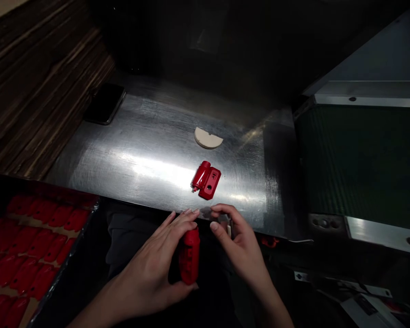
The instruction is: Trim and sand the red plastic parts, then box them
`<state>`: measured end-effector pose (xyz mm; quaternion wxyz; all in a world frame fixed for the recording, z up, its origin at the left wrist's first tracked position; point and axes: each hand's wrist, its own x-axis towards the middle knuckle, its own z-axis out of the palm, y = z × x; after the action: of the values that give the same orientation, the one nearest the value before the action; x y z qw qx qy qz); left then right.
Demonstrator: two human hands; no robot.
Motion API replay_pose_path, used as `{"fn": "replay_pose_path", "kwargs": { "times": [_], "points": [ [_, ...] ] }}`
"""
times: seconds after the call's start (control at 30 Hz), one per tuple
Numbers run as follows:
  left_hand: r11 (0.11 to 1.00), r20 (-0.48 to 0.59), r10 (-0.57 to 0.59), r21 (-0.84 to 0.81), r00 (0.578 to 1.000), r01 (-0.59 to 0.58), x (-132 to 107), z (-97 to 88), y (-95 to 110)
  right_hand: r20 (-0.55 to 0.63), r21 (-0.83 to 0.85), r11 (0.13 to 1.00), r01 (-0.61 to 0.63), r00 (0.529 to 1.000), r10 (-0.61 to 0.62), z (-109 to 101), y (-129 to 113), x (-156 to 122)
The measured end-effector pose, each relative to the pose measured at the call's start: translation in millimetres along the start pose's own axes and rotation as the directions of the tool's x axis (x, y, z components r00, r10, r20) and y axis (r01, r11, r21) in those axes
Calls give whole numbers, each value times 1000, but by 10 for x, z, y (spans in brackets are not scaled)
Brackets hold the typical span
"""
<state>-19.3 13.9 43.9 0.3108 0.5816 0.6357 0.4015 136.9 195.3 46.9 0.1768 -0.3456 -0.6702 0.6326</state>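
My left hand (157, 264) is closed around a red plastic housing (190, 257), held upright just in front of the table edge. The housing has openings along its visible side. My right hand (241, 241) is curled beside it, thumb and index finger around a small greyish, partly see-through piece (223, 221) whose kind I cannot make out. Just beyond the hands, a red plastic part (207, 180) with a rounded barrel and a flat plate lies on the metal table. Behind that lies a cream half-round piece (208, 138) with a small notch.
The metal table (150, 136) carries a dark phone (105, 104) at its left, beside stacked cardboard (41, 86). At lower left a box (85, 217) holds rows of red housings (27, 246). On the right runs a green conveyor belt (362, 164) with metal rails.
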Motion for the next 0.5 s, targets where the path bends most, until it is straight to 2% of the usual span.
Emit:
{"fn": "replay_pose_path", "kwargs": {
  "times": [0.07,0.13,0.17,0.2,0.23,0.33,0.4,0.5],
  "points": [
    [982,-5,-77,-172,997,75,1,6,10,207,132,982,-137,972,108,33,20,-24],
    [921,6,-148,-364,989,140,1,20,7,438,244,905,-349,872,218,70,39,-46],
    [886,15,-171,-434,985,161,-1,30,-3,498,289,854,-432,830,251,90,47,-53],
    [860,21,-185,-481,983,172,-7,42,-18,521,330,810,-485,809,272,109,53,-55],
    [846,17,-191,-504,981,174,-15,53,-38,513,364,782,-506,809,286,128,55,-52],
    [845,-64,-224,-511,973,160,-47,67,-114,415,429,764,-482,856,307,183,28,-17],
    [867,-118,-246,-470,962,165,-63,37,-159,358,412,805,-427,888,289,212,-13,17],
    [929,-99,-247,-306,964,207,-68,-93,-204,332,340,869,-359,910,246,246,-83,64]
  ]
}}
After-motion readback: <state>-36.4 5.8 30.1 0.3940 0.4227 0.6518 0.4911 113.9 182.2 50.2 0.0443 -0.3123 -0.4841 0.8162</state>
